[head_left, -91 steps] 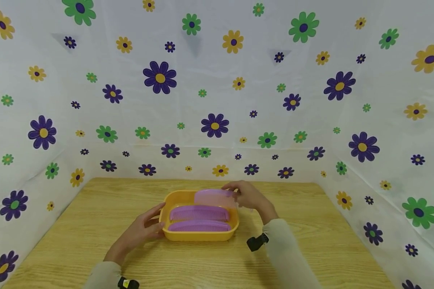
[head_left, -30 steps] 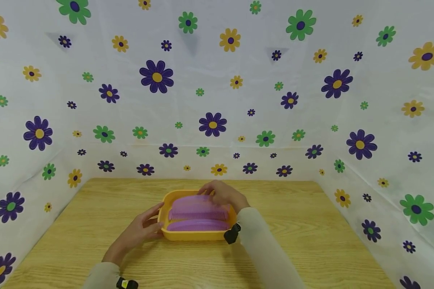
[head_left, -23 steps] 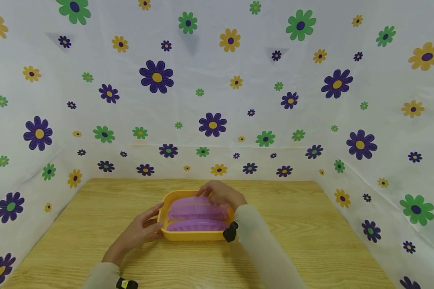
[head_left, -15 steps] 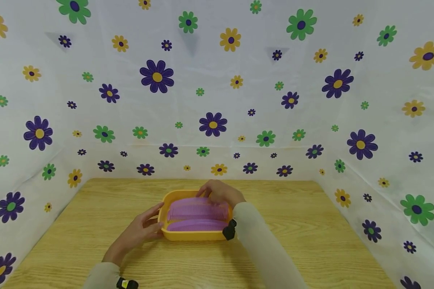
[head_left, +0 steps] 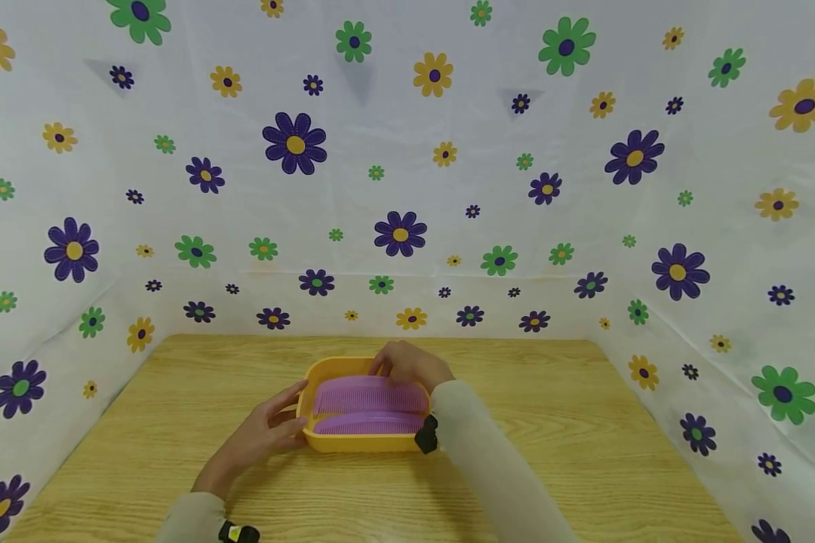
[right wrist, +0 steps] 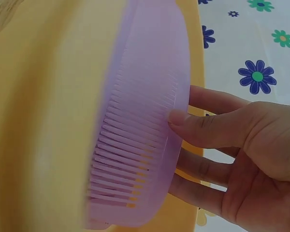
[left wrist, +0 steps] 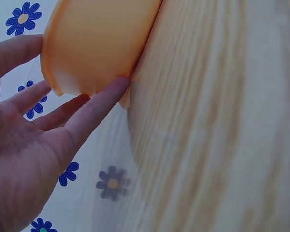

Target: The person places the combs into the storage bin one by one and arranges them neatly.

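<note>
A shallow yellow-orange plastic tray (head_left: 353, 445) stands on the table with purple combs in it. My left hand (head_left: 256, 437) touches its left end with nearly straight, spread fingers; in the left wrist view the thumb and fingertips rest against the tray wall (left wrist: 96, 43). My right hand (head_left: 410, 364) reaches in at the back right and pinches a translucent purple comb (right wrist: 157, 101) by its curved spine, thumb on the near face. That comb (head_left: 353, 394) lies teeth toward me, over the rear part of the tray. Nearer me is another purple comb (head_left: 367, 424). Any comb beneath the held one is hidden.
A light wooden table (head_left: 353, 498) carries the tray. White sheeting (head_left: 353, 196) with printed flowers encloses the table's back and both sides. A black wrist camera (head_left: 428, 434) on the right sleeve hangs by the tray's front right corner.
My right hand has carried the comb from the tray's back right edge leftward and down into the tray, over the rear comb, still pinching it. My left hand has stayed at the left end.
</note>
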Demonstrator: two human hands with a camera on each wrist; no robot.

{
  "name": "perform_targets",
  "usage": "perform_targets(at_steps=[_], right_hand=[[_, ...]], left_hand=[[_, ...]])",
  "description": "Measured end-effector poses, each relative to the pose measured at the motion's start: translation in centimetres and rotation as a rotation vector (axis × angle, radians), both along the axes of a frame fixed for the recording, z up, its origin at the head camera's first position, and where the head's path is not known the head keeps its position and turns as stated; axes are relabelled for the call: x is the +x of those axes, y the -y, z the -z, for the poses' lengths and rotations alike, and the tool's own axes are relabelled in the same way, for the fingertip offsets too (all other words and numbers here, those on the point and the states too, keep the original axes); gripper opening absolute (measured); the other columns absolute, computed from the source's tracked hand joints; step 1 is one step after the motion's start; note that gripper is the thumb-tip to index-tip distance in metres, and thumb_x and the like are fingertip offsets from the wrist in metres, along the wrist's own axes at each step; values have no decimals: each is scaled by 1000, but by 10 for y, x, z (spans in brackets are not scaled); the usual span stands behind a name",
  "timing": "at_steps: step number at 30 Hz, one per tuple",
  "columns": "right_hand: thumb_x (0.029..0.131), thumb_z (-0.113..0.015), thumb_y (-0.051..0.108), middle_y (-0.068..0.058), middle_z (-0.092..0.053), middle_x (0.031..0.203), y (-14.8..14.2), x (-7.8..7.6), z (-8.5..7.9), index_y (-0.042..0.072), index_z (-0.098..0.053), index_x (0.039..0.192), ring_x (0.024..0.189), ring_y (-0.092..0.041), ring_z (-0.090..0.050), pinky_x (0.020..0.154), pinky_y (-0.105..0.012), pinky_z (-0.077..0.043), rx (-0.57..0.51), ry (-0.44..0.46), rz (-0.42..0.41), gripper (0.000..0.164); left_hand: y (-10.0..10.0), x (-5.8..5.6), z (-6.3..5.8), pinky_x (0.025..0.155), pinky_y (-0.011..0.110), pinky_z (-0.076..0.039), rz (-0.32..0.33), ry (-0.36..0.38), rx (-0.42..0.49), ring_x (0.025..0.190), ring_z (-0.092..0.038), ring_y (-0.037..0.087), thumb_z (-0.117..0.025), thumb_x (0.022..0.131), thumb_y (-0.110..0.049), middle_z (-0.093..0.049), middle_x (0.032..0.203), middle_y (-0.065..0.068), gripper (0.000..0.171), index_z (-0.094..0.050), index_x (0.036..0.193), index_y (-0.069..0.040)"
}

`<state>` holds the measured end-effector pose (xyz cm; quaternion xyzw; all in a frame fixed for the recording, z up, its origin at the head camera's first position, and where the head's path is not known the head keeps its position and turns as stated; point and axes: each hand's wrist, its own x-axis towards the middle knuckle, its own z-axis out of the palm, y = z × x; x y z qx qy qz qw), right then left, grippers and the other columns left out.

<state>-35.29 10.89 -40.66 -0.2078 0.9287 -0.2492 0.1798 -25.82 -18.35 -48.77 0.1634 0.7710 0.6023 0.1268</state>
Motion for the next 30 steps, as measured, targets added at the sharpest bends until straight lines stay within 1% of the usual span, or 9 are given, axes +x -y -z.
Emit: perform_targets(at_steps=[4, 6, 8, 13, 18, 25, 30], right_hand=[[93, -63, -10, -1, -73, 105, 2, -1, 0, 19, -79, 112, 95, -17, -64, 100, -35, -59, 50, -20, -16, 38], [93, -64, -10, -1, -73, 105, 3, -1, 0, 19, -79, 113, 95, -17, -64, 101, -36, -59, 58, -20, -18, 37], [93, -62, -11, -1, -73, 105, 2, 0, -1, 19, -78, 113, 96, -17, -64, 101, -36, -59, 65, -17, -14, 39], [95, -58, -10, -1, -74, 109, 0, 3, -1, 17, -78, 114, 101, -17, -65, 104, -38, -58, 52, -9, -17, 38], [96, -60, -7, -3, -74, 115, -2, 5, 1, 14, -77, 114, 110, -19, -66, 109, -39, -55, 24, -7, -37, 32], [96, -61, -6, -2, -74, 115, -3, 5, 3, 16, -78, 112, 111, -19, -66, 109, -39, -55, 29, -16, -43, 32], [98, -62, -2, -2, -73, 121, -10, 8, 3, 15, -76, 119, 118, -22, -65, 111, -42, -54, 8, -12, -52, 30]], left_hand=[[-1, 0, -2, 94, 38, -63, -10, 3, -2, 143, -45, 52, -60, 105, -21, -28, 165, 28, 71, -24, 165, -15], [-1, 0, -2, 94, 38, -63, -11, 5, -1, 143, -45, 52, -60, 105, -20, -28, 165, 28, 70, -24, 165, -15], [-1, 0, -2, 94, 38, -63, -14, 9, 1, 143, -45, 52, -60, 105, -20, -28, 165, 28, 71, -24, 165, -15], [-1, 0, -1, 94, 36, -63, -22, 17, -8, 143, -45, 52, -61, 104, -21, -27, 166, 28, 71, -24, 165, -15], [0, 0, 1, 94, 36, -63, -11, 9, -10, 143, -45, 53, -60, 105, -21, -27, 165, 30, 70, -24, 165, -14], [0, 1, 1, 94, 36, -63, 4, -7, -2, 142, -44, 54, -59, 106, -20, -27, 164, 31, 70, -23, 165, -13], [0, 1, -1, 95, 36, -63, 3, 1, 5, 144, -43, 53, -59, 106, -21, -26, 165, 31, 70, -23, 165, -13]])
